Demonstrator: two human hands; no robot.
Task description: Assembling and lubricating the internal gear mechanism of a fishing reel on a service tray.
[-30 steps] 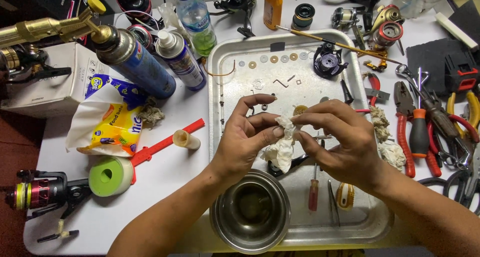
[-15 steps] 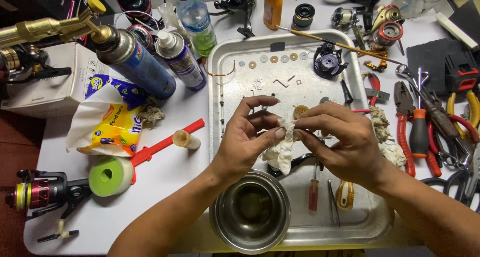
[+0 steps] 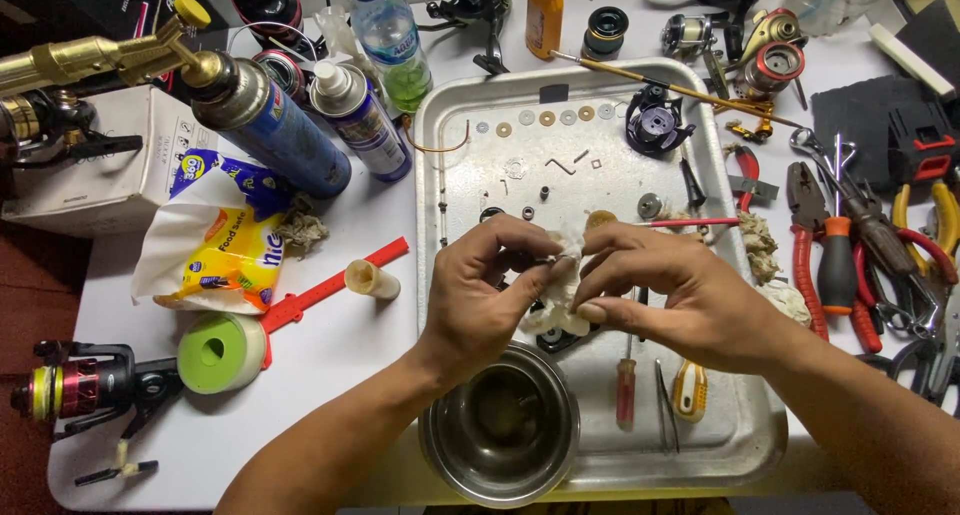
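Both hands, left hand point(image 3: 480, 295) and right hand point(image 3: 680, 295), pinched the rag point(image 3: 556, 297) between them, its length running twelve to six o'clock.

A crumpled, off-white wad of cloth point(image 3: 556, 293), grubby in spots, is pinched between both hands above the metal tray point(image 3: 470, 165). Its upper end bunches near the fingers point(image 3: 520, 287), and its lower end hangs just above the steel bowl point(image 3: 500, 425).

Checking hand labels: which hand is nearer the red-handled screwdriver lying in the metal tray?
Right. The right hand hovers just above the red-handled screwdriver; the left hand sits farther left, above the steel bowl.
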